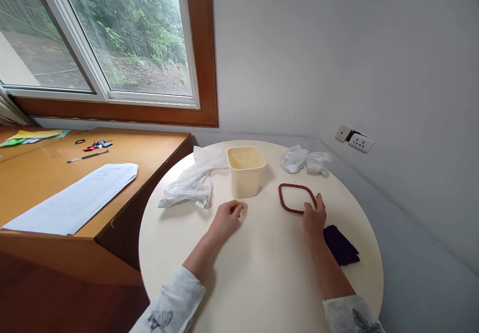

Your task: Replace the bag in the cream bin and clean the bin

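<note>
My left hand (227,216) rests on the round white table with its fingers curled in and nothing visible in them. Just beyond it stands a cream plastic container (246,182), upright with its open top facing up. A brown rounded-square frame (285,204) lies to the container's right. My right hand (315,217) has its thumb and fingers around the frame's near right corner. Beside my right wrist is a folded dark purple cloth (340,245), partly hidden by the forearm.
A crumpled clear plastic bag (190,183) lies left of the container, and white crumpled plastic (295,159) sits at the back right. A wooden desk (157,146) on the left holds papers (80,198), a pen (88,157) and keys (99,145). The wall has a socket (361,142).
</note>
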A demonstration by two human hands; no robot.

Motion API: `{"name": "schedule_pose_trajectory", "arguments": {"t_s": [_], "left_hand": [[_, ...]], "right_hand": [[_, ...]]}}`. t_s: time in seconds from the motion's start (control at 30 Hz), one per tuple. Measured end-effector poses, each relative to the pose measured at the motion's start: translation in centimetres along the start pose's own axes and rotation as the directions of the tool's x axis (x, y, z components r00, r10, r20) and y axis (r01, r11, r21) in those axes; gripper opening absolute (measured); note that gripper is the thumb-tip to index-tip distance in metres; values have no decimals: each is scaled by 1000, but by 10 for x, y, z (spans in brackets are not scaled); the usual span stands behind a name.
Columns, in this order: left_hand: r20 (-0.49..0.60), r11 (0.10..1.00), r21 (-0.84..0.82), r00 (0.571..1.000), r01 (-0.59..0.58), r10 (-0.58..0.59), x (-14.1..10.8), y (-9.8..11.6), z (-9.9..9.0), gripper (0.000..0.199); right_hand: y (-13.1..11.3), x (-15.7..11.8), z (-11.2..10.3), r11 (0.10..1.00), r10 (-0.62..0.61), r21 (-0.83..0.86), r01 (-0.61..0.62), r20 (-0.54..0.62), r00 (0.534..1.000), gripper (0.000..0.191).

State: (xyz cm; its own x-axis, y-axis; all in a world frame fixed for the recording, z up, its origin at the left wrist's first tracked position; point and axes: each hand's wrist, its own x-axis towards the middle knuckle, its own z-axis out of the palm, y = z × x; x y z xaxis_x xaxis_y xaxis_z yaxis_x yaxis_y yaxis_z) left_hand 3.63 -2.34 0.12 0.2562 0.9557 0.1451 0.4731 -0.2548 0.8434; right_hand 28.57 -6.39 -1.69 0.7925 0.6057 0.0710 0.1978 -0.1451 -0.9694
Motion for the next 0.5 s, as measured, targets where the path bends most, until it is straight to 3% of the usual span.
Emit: {"name": "schedule_pose_trajectory", "arguments": {"t_s": [0.17,0.2,0.27,0.37,0.43,0.5], "left_hand": [[-185,985,169,983,12,20,-1,-4,-50,33],[-231,975,223,972,20,33,3,-8,-62,38],[-291,863,491,956,123,29,15,-20,-81,70],[-269,709,627,944,323,-192,32,-41,-100,90],[-221,650,664,928,368,-299,37,-51,-106,86],[-178,631,692,930,351,-323,37,-54,-109,77]], "right_hand": [[-6,-8,1,999,-50,-8,50,16,999,67],[-7,-10,2,998,-63,-12,63,18,998,67],[-7,-13,3,995,-95,-23,95,22,995,67],[-5,-16,6,987,-151,-47,152,26,988,66],[-4,-17,8,980,-194,-49,195,31,981,64],[-4,-20,9,970,-238,-36,239,31,971,62]]}}
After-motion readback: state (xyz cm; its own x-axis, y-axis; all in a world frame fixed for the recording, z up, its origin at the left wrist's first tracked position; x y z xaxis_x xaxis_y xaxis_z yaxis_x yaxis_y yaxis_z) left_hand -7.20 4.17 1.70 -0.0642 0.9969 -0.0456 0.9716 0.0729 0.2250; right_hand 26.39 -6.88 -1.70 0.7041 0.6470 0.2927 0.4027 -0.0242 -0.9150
